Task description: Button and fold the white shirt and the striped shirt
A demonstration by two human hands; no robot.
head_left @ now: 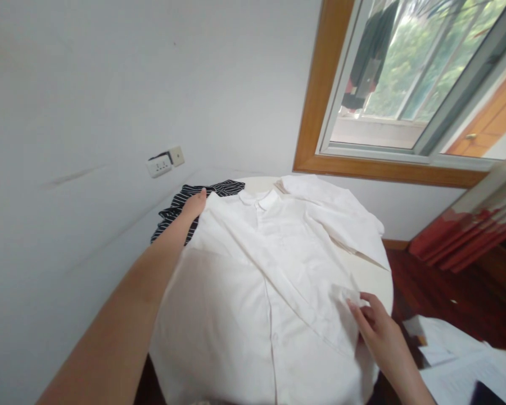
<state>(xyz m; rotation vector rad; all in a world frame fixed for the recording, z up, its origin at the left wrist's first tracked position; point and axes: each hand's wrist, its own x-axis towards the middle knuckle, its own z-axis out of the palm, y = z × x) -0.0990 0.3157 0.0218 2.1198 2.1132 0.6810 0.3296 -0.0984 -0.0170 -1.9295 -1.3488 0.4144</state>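
A white button-up shirt (257, 270) lies spread front-up over a round white table (377, 281), collar toward the wall. My left hand (195, 205) reaches far out and rests on the shirt's left shoulder, fingers closed on the fabric edge. My right hand (377, 329) pinches the shirt's right side edge near the table's rim. The shirt's right sleeve (333, 211) lies folded across the far right of the table.
A black-and-white striped garment (181, 211) lies behind the shirt against the wall. A wall socket (164, 163) sits above it. A wood-framed window (405, 90) is at the right. White papers (459, 360) lie on the dark floor at lower right, near a red fabric (459, 236).
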